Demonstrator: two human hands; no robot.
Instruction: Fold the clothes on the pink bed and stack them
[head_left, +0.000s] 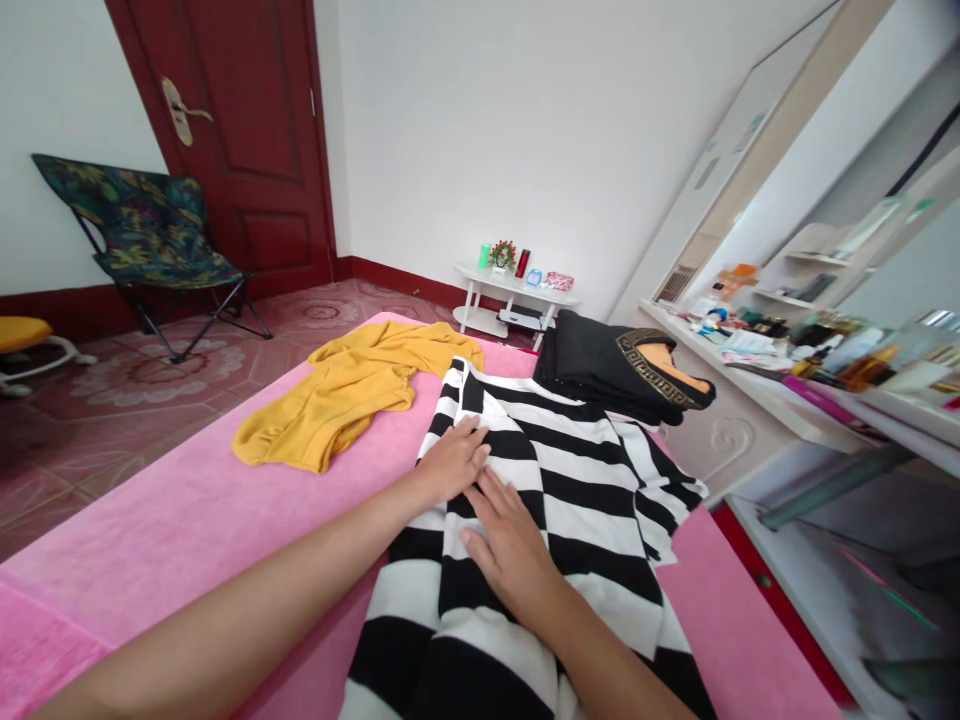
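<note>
Lying directly under both palms, the black-and-white striped shirt (570, 480) is stretching away from the hands toward the far end of the pink bed cover (172, 530), with its lower part running back beneath the forearms toward the person. The left hand (450, 462) is pressing flat on the shirt's left half, fingers spread and released, gripping nothing. The right hand (510, 545) is resting just beside it, nearer the person, also open and flat on the stripes, its fingertips reaching almost to the left hand's knuckles. Beyond and to the left of the left hand, a mustard-yellow garment (337, 400) is lying crumpled on the cover, apart from the shirt. Beyond the right hand, a folded black garment with a gold patterned band (622, 370) is sitting at the shirt's far edge, touching it. Further off, a small white side table (514, 295) carrying little items is standing against the white wall, a dark red door (247, 130) is closing off the corner, and a folding chair with patterned fabric (142, 240) is standing on the tiled floor. To the right of the right hand, a cluttered white shelf unit (787, 370) is running along the wall. Both forearms are coming in from the lower edge, converging over the shirt.
</note>
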